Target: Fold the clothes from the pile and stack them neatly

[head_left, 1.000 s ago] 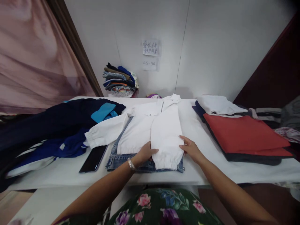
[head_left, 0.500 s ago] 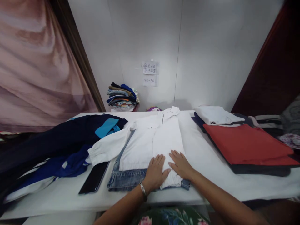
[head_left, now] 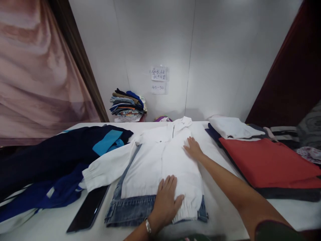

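Note:
A white zip-front jacket point(head_left: 145, 170) lies face up in the middle of the table, on top of a folded blue denim garment point(head_left: 130, 211) whose edges stick out below and at the left. One jacket sleeve point(head_left: 107, 165) stretches out to the left; the other is folded down over the front on the right. My left hand point(head_left: 167, 199) rests flat on the lower front beside the folded sleeve, fingers spread. Higher up, my right hand point(head_left: 194, 148) lies open on the jacket's right edge, near the shoulder.
Dark and blue clothes point(head_left: 57, 157) lie heaped at the left, with a black phone point(head_left: 86, 209) beside them. Folded clothes, with a red one point(head_left: 268, 162) and a white one point(head_left: 233, 126), are at the right. Another clothes stack point(head_left: 127, 105) stands by the wall under handwritten paper signs point(head_left: 159, 80).
My right hand has slid up from the jacket's lower front to near the shoulder. My left hand stays flat on the lower front. The view has moved slightly closer to the table.

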A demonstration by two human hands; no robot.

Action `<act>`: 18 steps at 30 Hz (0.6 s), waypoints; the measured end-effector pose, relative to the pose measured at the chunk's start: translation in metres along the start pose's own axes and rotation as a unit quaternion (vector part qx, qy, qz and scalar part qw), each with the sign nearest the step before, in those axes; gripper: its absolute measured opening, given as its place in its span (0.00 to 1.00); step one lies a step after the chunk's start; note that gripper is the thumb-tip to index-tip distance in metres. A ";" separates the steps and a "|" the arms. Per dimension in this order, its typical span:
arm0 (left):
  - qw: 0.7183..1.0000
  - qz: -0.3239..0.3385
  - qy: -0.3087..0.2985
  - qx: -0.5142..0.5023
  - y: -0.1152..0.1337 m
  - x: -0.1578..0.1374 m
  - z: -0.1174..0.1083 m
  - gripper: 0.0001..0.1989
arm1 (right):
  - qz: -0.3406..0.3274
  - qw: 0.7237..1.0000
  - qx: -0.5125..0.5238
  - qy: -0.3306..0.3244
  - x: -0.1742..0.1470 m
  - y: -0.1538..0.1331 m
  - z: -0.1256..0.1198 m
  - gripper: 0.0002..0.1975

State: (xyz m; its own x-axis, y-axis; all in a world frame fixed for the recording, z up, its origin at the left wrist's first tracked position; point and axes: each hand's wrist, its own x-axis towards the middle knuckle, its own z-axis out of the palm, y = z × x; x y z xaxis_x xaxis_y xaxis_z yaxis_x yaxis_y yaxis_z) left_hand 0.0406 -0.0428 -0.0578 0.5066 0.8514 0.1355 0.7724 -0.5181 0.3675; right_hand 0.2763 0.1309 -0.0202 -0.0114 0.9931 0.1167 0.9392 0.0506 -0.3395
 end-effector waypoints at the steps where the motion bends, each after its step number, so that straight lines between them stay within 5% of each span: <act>1: 1.000 0.002 0.001 -0.001 -0.001 0.000 0.001 0.31 | 0.015 1.000 -0.024 -0.006 0.016 0.000 0.002 0.33; 9: 0.999 0.044 -0.025 -0.019 -0.020 0.012 -0.014 0.36 | 0.031 0.995 -0.073 -0.064 0.120 -0.007 0.040 0.32; 14: 0.996 0.094 0.002 -0.001 -0.033 0.018 -0.002 0.36 | 0.008 0.993 -0.089 -0.074 0.139 -0.008 0.069 0.31; 18: 0.992 0.115 0.045 0.025 -0.036 0.016 0.008 0.36 | 0.005 0.992 -0.097 -0.078 0.138 -0.006 0.067 0.31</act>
State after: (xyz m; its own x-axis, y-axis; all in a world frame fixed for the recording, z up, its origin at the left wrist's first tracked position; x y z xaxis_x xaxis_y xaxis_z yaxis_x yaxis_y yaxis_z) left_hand 0.0240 -0.0111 -0.0758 0.6370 0.7128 0.2935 0.6596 -0.7010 0.2711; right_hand 0.2459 0.2742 -0.0643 -0.0398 0.9985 -0.0372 0.9878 0.0337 -0.1523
